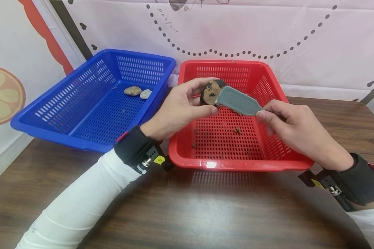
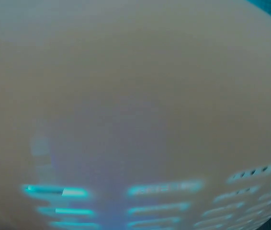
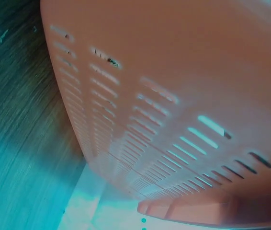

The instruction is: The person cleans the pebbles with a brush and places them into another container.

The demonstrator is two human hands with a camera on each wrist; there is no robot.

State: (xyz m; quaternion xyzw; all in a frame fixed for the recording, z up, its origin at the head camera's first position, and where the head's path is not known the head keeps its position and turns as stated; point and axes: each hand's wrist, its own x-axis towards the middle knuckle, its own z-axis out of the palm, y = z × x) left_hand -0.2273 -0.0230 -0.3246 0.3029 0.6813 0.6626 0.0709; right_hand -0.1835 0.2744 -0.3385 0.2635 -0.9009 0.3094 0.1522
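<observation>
In the head view my left hand [image 1: 182, 103] holds a dark, rounded stone [image 1: 211, 92] patched with brown dirt, thumb below and fingers behind it. My right hand [image 1: 291, 126] pinches the narrow handle of a flat grey-green brush [image 1: 240, 100]. Pale bristles at the brush's far end meet the stone's dirty face. Both things are above the red basket [image 1: 237, 165], which has bits of brown dirt [image 1: 237, 130] on its slotted floor. Neither wrist view shows the hands; the basket wall [image 3: 212, 72] fills much of the right one.
On the left stands a blue basket [image 1: 90, 143] with a tan stone [image 1: 132, 91] and a whitish stone [image 1: 145, 93] inside. Both baskets are on a dark wooden table [image 1: 190, 214]. A printed pale cloth [image 1: 237, 27] hangs behind them.
</observation>
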